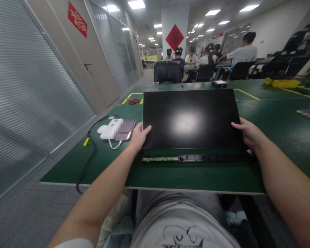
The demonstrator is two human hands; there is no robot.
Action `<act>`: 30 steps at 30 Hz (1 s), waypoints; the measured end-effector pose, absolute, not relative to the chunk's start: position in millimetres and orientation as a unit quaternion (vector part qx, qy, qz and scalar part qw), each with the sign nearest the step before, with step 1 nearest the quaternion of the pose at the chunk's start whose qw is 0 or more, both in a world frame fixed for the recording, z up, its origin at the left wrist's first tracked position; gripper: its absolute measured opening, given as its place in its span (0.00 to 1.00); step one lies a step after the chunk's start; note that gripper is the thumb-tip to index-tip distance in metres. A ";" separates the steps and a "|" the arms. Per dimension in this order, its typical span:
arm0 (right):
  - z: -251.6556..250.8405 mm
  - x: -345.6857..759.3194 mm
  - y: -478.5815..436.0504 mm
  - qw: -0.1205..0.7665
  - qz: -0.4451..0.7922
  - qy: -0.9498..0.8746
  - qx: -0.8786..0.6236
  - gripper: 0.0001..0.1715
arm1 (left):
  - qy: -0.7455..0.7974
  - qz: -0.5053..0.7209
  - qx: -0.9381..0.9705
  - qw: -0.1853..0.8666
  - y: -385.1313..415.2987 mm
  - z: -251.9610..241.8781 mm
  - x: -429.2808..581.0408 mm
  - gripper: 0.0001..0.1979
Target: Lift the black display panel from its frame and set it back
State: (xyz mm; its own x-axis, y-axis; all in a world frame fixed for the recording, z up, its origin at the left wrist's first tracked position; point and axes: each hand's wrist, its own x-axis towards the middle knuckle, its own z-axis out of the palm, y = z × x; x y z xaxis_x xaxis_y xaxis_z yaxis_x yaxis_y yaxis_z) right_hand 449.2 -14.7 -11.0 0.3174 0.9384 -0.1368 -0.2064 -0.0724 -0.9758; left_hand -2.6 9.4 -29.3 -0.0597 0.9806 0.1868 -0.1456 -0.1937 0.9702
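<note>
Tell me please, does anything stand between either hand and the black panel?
Nothing visible does: the left hand and right hand hold the black panel directly, at its opposite side edges.

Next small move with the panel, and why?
I'd probably ease the black panel down flat, clear of the green circuit strip. The left hand and right hand grip its opposite side edges, it is tilted, and the exposed strip lies just in front of its near edge.
</note>
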 end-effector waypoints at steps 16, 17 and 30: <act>-10.8 454.8 -11.0 0.542 0.511 -0.265 -0.613 0.15 | 0.474 0.538 0.576 0.392 18.1 -43.2 -9.0 0.28; -11.3 455.4 -11.0 0.542 0.511 -0.265 -0.612 0.14 | 0.478 0.532 0.583 0.385 18.1 -43.9 -9.6 0.28; -1.7 434.3 -19.7 0.517 0.478 -0.271 -0.656 0.12 | 0.495 0.525 0.568 0.395 22.7 -47.0 -13.0 0.27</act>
State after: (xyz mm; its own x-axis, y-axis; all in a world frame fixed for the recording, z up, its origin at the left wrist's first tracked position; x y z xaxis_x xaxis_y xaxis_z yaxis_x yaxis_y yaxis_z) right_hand 434.3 -19.7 -1.7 0.3957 0.8502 -0.3474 -0.1378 -0.3190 -0.9377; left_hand -13.0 22.7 -47.0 -0.0420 0.9778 0.2054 0.1478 -0.1973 0.9691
